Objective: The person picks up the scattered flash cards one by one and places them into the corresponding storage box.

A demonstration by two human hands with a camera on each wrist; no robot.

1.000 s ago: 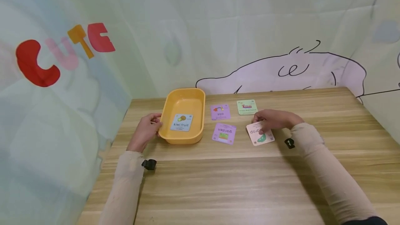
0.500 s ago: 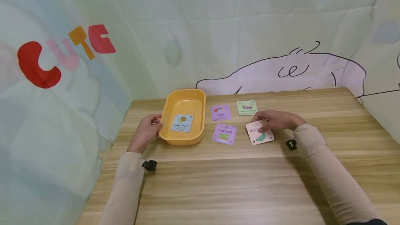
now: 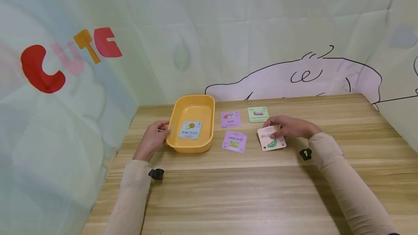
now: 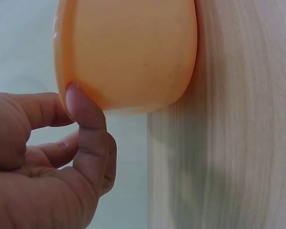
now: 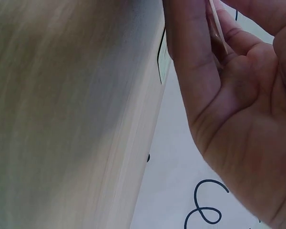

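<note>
My left hand (image 3: 152, 139) pinches the rim of a yellow plastic tray (image 3: 209, 141) at its near left corner. The left wrist view has the thumb and a finger on either side of that tray wall (image 4: 133, 52). Inside the tray lies a blue "kiwi fruit" card (image 3: 190, 130). To the right, my right hand (image 3: 294, 126) holds a pale pink card (image 3: 271, 142) with a green shape, its word partly covered by the thumb. In the right wrist view the card's edge (image 5: 218, 26) shows between the fingers of the right hand (image 5: 243, 105).
Between tray and right hand lie a purple "zoo" card (image 3: 230, 119) and a purple "garden" card (image 3: 234, 142). A green card (image 3: 258, 114) with a boat picture sits just behind the right hand. The wooden table (image 3: 228, 198) ends at a printed curtain (image 3: 183, 57).
The right hand has tilted the pink card slightly. The left hand keeps its hold on the tray. The whole head view has shifted down a little.
</note>
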